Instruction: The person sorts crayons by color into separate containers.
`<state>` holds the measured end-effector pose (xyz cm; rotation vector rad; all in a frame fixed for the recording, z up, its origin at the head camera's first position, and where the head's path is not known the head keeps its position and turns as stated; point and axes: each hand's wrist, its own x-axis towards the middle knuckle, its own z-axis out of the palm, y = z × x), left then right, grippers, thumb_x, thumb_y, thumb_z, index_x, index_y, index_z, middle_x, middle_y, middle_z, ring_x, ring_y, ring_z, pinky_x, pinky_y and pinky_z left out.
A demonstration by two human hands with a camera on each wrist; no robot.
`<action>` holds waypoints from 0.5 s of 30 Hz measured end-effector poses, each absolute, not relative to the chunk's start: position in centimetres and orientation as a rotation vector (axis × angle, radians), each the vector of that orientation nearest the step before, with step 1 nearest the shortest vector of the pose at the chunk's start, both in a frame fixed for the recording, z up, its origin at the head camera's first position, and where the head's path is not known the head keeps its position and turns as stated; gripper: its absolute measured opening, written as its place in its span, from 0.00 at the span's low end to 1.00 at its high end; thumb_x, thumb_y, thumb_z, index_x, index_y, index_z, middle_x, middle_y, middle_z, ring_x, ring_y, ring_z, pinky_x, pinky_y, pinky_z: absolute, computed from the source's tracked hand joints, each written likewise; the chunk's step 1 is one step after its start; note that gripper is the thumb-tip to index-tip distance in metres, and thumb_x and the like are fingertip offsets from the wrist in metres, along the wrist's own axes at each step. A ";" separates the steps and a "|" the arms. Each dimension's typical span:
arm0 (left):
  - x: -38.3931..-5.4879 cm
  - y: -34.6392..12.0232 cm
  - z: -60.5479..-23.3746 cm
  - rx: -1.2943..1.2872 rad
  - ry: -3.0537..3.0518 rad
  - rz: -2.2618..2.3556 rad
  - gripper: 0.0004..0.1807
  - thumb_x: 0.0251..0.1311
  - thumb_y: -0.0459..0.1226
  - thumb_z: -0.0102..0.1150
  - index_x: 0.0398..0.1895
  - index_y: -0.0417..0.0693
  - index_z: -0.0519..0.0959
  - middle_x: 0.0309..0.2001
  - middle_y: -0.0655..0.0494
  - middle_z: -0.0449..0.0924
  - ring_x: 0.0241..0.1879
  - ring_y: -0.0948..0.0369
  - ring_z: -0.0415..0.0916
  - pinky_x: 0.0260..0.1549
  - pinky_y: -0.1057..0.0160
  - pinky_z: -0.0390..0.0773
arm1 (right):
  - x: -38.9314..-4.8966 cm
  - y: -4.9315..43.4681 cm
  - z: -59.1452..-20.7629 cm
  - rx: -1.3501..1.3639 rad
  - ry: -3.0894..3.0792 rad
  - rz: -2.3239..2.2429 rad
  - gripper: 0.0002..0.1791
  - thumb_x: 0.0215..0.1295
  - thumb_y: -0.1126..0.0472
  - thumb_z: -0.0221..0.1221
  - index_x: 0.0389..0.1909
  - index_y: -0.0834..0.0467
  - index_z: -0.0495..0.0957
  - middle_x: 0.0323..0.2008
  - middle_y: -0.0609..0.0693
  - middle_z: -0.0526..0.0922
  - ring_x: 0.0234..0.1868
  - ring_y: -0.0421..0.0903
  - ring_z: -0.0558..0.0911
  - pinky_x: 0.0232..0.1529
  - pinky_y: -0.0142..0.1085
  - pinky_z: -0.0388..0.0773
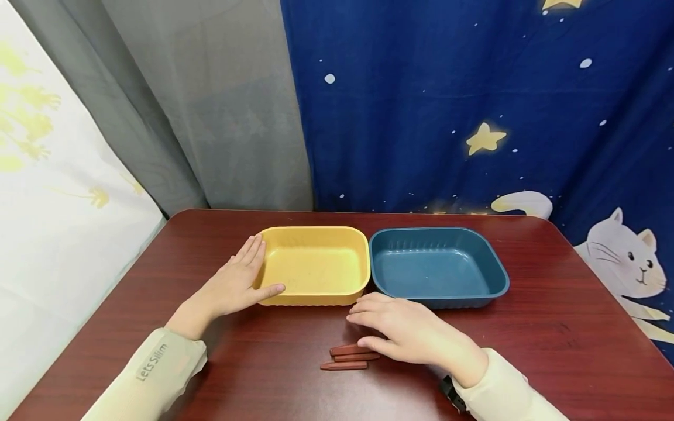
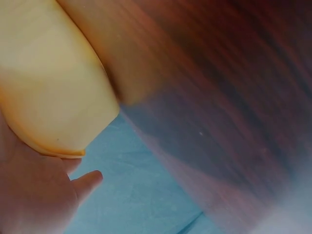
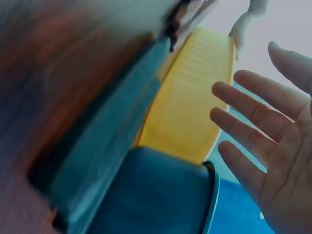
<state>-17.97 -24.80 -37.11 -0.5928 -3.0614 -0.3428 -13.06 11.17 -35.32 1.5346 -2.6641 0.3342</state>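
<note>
My left hand [image 1: 239, 280] rests against the left end of a yellow plastic basin [image 1: 313, 300], fingers straight along its side and thumb over the front rim. In the left wrist view, part of that hand [image 2: 36, 187] shows at the basin's edge. My right hand [image 1: 402, 327] hovers in front of a blue basin [image 1: 437, 303], over the right ends of several reddish-brown crayons [image 1: 343, 366] lying together. The right wrist view shows this hand [image 3: 273, 131] with spread fingers and a bare palm.
The two basins stand side by side, near the back of the dark red wooden table [image 1: 253, 374]. Behind it hang a grey curtain [image 1: 221, 105] and a blue star-patterned curtain [image 1: 400, 117]. A white cloth [image 1: 52, 193] is at the left.
</note>
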 end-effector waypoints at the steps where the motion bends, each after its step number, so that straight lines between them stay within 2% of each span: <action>1: -18.0 -24.8 -37.1 -0.593 -3.063 -0.340 0.59 0.63 0.69 0.47 0.77 0.31 0.44 0.80 0.39 0.35 0.80 0.43 0.33 0.75 0.39 0.48 | -13.1 11.0 -35.4 1.551 -2.663 0.334 0.19 0.71 0.49 0.58 0.57 0.52 0.81 0.56 0.45 0.82 0.60 0.42 0.77 0.60 0.38 0.77; 7: -18.0 -24.8 -37.2 -0.588 -3.070 -0.319 0.59 0.63 0.69 0.47 0.78 0.32 0.43 0.80 0.40 0.35 0.80 0.43 0.33 0.74 0.39 0.49 | -13.4 10.2 -36.0 1.605 -2.761 0.355 0.13 0.70 0.51 0.59 0.51 0.49 0.83 0.45 0.38 0.83 0.50 0.36 0.77 0.50 0.30 0.78; 12: -18.0 -24.7 -37.2 -0.583 -3.075 -0.326 0.59 0.63 0.69 0.47 0.78 0.32 0.43 0.80 0.40 0.34 0.80 0.44 0.32 0.75 0.40 0.49 | -13.8 9.8 -36.0 1.610 -2.872 0.369 0.11 0.68 0.51 0.61 0.48 0.46 0.84 0.40 0.36 0.81 0.46 0.34 0.76 0.45 0.28 0.77; 15: -18.1 -24.6 -37.2 -0.578 -3.080 -0.332 0.59 0.62 0.69 0.47 0.78 0.33 0.43 0.81 0.41 0.34 0.80 0.45 0.31 0.75 0.39 0.49 | -14.1 9.5 -36.0 1.599 -2.923 0.359 0.09 0.67 0.50 0.63 0.45 0.45 0.85 0.33 0.36 0.78 0.41 0.33 0.74 0.40 0.27 0.74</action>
